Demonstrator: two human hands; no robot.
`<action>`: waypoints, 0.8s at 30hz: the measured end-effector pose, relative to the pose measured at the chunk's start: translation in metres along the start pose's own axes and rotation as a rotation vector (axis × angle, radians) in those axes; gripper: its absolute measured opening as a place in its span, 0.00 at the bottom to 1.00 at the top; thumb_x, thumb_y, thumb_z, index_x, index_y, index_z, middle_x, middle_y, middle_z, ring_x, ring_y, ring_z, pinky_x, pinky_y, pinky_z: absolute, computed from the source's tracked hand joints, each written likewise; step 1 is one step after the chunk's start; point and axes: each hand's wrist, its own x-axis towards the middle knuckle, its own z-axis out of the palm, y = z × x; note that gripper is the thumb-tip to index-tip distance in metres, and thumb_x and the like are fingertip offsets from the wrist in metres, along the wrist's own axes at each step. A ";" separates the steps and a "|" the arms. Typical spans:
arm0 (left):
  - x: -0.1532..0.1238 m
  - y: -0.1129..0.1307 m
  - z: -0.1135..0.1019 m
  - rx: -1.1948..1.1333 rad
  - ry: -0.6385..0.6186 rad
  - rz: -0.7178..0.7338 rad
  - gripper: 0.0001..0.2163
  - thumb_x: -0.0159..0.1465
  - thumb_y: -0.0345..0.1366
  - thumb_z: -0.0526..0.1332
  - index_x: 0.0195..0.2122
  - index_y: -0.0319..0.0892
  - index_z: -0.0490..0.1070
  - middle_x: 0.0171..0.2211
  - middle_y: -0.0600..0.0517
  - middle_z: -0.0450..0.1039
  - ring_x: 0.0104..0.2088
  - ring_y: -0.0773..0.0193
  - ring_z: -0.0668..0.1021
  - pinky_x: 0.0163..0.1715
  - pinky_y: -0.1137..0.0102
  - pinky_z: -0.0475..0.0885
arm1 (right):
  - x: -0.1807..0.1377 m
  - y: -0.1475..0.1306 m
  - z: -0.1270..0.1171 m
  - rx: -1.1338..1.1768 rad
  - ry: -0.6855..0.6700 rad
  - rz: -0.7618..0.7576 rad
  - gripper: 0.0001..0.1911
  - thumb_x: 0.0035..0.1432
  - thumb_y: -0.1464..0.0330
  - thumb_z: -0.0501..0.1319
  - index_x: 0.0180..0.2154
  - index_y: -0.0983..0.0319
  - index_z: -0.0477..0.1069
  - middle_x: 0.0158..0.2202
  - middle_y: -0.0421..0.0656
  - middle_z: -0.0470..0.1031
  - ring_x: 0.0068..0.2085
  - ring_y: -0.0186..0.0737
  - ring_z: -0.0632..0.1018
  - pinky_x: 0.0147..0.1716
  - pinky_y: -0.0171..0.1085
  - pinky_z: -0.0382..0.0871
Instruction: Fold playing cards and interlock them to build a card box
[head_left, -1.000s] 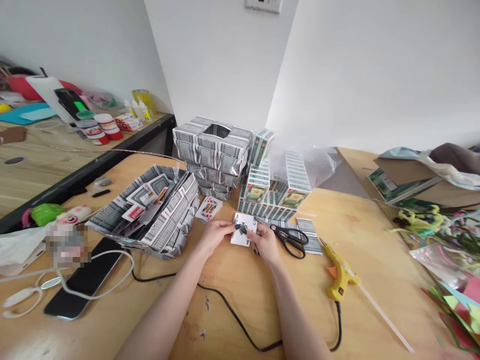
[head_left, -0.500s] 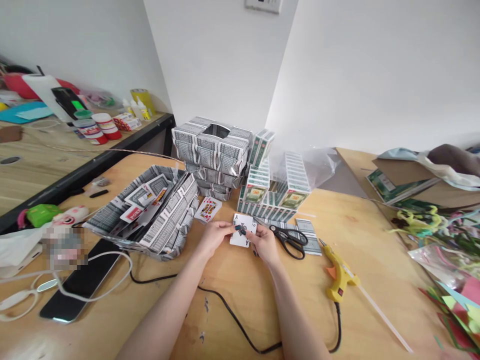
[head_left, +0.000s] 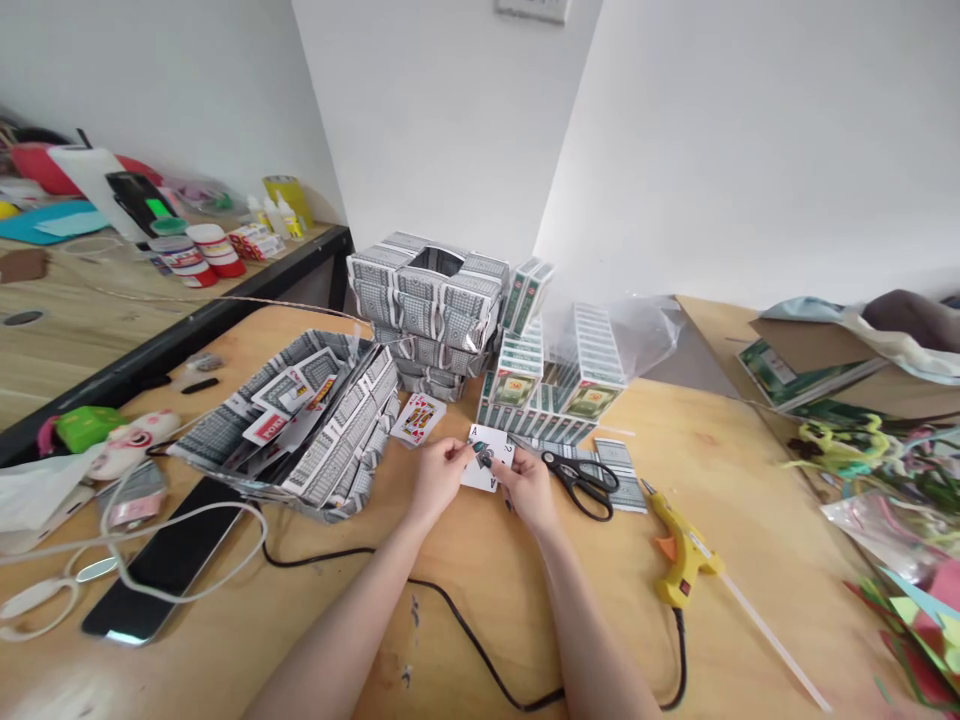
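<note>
Playing cards with an ace on top are held low over the table between my two hands. My left hand is closed on their left edge. Pinching the right side is my right hand, where the corner of a card marked 2 shows. How many cards there are I cannot tell. Black-handled scissors lie just right of my right hand, partly over grey-patterned cards. Face-up cards rest beyond my left hand.
A basket made of folded cards stands at left, beside a phone and white cable. Behind are a card-covered box and stacked card packs. A yellow glue gun lies right, its black cord crossing the front.
My left fingers have shifted slightly on the cards and their tips are bent more. The cards stay in both hands, and the view has moved a little.
</note>
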 end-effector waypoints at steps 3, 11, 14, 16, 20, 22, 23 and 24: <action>-0.005 0.002 0.003 0.142 0.066 0.129 0.11 0.55 0.39 0.55 0.19 0.40 0.58 0.16 0.58 0.57 0.20 0.71 0.62 0.21 0.76 0.56 | -0.001 0.000 0.001 -0.018 -0.005 -0.011 0.16 0.39 0.58 0.66 0.24 0.64 0.67 0.14 0.34 0.62 0.13 0.24 0.55 0.12 0.29 0.44; -0.007 0.006 0.004 0.251 0.071 0.204 0.12 0.58 0.39 0.51 0.20 0.42 0.58 0.17 0.56 0.61 0.22 0.68 0.64 0.23 0.74 0.55 | -0.004 0.000 0.004 -0.011 0.005 -0.026 0.18 0.39 0.57 0.66 0.26 0.63 0.65 0.15 0.34 0.63 0.12 0.23 0.55 0.10 0.28 0.44; -0.007 0.006 0.003 0.255 0.096 0.209 0.13 0.58 0.41 0.51 0.19 0.42 0.58 0.16 0.56 0.60 0.21 0.68 0.63 0.23 0.74 0.54 | -0.005 0.002 0.004 0.001 -0.004 -0.033 0.18 0.40 0.57 0.66 0.25 0.63 0.64 0.15 0.34 0.63 0.12 0.23 0.55 0.10 0.28 0.44; -0.007 0.006 0.003 0.267 0.110 0.219 0.14 0.58 0.41 0.51 0.18 0.42 0.58 0.15 0.56 0.60 0.20 0.68 0.63 0.22 0.74 0.53 | -0.005 0.003 0.004 0.010 -0.014 -0.030 0.18 0.40 0.57 0.66 0.25 0.63 0.64 0.15 0.34 0.63 0.12 0.23 0.55 0.09 0.28 0.45; -0.006 0.006 0.001 0.281 0.104 0.239 0.15 0.58 0.41 0.50 0.17 0.42 0.56 0.14 0.56 0.57 0.19 0.69 0.61 0.22 0.74 0.52 | -0.005 0.001 0.005 0.028 -0.031 -0.011 0.17 0.39 0.58 0.67 0.25 0.63 0.65 0.15 0.33 0.63 0.12 0.22 0.54 0.10 0.28 0.45; -0.004 0.004 0.000 0.253 0.079 0.228 0.16 0.58 0.43 0.50 0.16 0.42 0.57 0.14 0.56 0.57 0.19 0.70 0.61 0.21 0.74 0.52 | -0.006 0.000 0.005 0.030 -0.027 0.004 0.17 0.39 0.58 0.67 0.26 0.63 0.66 0.15 0.33 0.63 0.12 0.22 0.53 0.10 0.28 0.44; -0.004 0.003 0.000 0.234 0.067 0.214 0.16 0.58 0.44 0.51 0.16 0.41 0.57 0.14 0.56 0.58 0.19 0.70 0.61 0.21 0.74 0.52 | -0.006 -0.001 0.006 0.031 -0.023 0.011 0.17 0.39 0.58 0.67 0.26 0.63 0.66 0.16 0.33 0.64 0.12 0.22 0.53 0.10 0.28 0.44; -0.003 0.001 0.000 0.218 0.059 0.198 0.17 0.58 0.45 0.51 0.16 0.41 0.57 0.14 0.56 0.58 0.19 0.70 0.61 0.21 0.74 0.52 | -0.006 -0.002 0.006 0.030 -0.020 0.017 0.18 0.39 0.58 0.67 0.26 0.63 0.67 0.16 0.34 0.64 0.13 0.22 0.53 0.10 0.28 0.44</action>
